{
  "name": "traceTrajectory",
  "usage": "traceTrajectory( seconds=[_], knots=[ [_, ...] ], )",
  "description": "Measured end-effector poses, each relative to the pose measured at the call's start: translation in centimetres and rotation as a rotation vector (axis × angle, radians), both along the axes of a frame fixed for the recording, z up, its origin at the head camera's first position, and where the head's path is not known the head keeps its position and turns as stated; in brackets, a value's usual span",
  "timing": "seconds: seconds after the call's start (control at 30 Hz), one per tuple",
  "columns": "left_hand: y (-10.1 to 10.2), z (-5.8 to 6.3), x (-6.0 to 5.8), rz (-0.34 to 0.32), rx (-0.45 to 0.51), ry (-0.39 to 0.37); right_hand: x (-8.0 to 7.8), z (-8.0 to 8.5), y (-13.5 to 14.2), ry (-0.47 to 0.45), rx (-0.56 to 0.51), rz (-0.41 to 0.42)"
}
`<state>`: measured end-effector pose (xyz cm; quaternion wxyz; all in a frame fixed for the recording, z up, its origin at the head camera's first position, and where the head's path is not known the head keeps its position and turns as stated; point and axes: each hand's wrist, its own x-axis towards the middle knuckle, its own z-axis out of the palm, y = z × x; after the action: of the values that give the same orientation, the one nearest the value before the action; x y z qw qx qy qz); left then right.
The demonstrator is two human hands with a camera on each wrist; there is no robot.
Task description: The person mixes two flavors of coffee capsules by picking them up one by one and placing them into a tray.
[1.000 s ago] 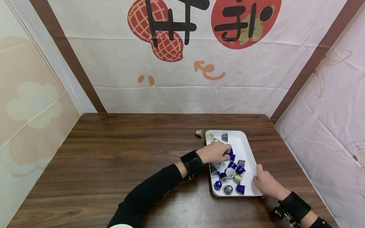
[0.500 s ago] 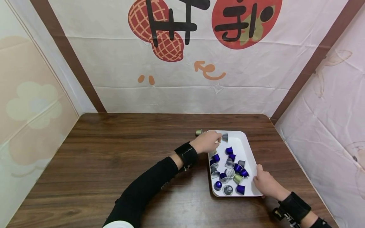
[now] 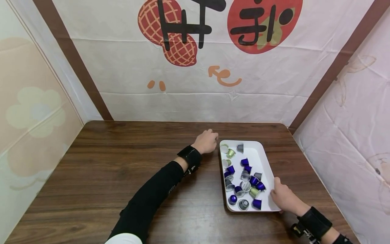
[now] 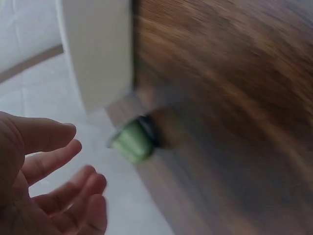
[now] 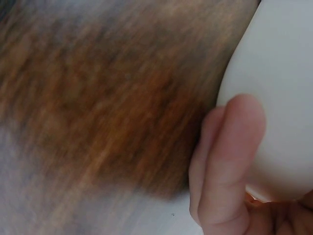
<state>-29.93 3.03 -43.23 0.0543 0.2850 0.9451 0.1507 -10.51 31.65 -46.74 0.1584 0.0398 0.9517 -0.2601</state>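
Note:
A white tray (image 3: pixel 256 157) on the table holds several coffee capsules in blue, grey and green. My right hand (image 3: pixel 285 195) grips the tray's near right side; in the right wrist view a digit (image 5: pixel 234 147) lies over the rim. Beyond the tray's left edge, my left hand (image 3: pixel 206 141) is at the far part of the table, with nothing between its fingers. The left wrist view shows a green coffee capsule (image 4: pixel 134 140) on the table just ahead of the parted thumb and fingers; in the head view the hand hides it.
The brown wooden table (image 3: pixel 122 159) runs to its back edge below a printed white cloth (image 3: pixel 195 105). More cloth hangs at the left and right sides. Among the tray's contents, green capsules (image 3: pixel 230 153) sit at the far left and blue ones (image 3: pixel 257 203) nearer me.
My left hand has left the tray's capsules and moved left and away, over the green capsule outside the tray. Some blue capsules in the tray have shifted. The right hand keeps its place.

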Motion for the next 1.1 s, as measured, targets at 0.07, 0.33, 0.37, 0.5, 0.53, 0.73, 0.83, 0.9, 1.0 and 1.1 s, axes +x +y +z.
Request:
traceTrajectory(
  seconds=[0.07, 0.33, 0.37, 0.5, 0.53, 0.73, 0.83, 0.9, 1.0, 1.1],
  knots=[
    [-0.2, -0.7, -0.3, 0.039, -0.014, -0.037, 0.1, -0.1, 0.0, -0.004, -0.007, -0.004],
    [-0.8, -2.0, -0.9, 0.132, -0.043, -0.149, 0.1, -0.3, -0.2, -0.002, -0.011, -0.006],
    [-0.8, -2.0, -0.9, 0.136, -0.040, -0.157, 0.1, -0.3, -0.2, 0.000, -0.007, -0.005],
    [-0.8, -2.0, -0.9, 0.156, -0.026, -0.177, 0.0, -0.3, -0.2, 0.018, 0.006, -0.005],
    [-0.8, -2.0, -0.8, 0.161, -0.026, -0.180, 0.0, -0.3, -0.3, 0.024, 0.007, -0.001],
    [-0.7, -1.8, -0.6, 0.158, -0.049, -0.183, 0.0, -0.2, -0.3, 0.027, 0.002, 0.000],
    [-0.8, -1.6, -0.4, 0.129, -0.059, -0.189, 0.0, -0.2, -0.2, 0.036, 0.010, 0.000],
    [-0.9, -1.4, -0.3, 0.111, -0.070, -0.193, -0.1, -0.2, -0.1, 0.037, 0.017, 0.001],
    [-1.2, -1.4, -0.1, 0.094, -0.081, -0.180, -0.1, -0.2, 0.0, 0.039, 0.020, 0.007],
    [-1.5, -1.8, -0.1, 0.077, -0.087, -0.151, -0.1, -0.2, 0.1, 0.028, 0.017, 0.003]
  ],
)
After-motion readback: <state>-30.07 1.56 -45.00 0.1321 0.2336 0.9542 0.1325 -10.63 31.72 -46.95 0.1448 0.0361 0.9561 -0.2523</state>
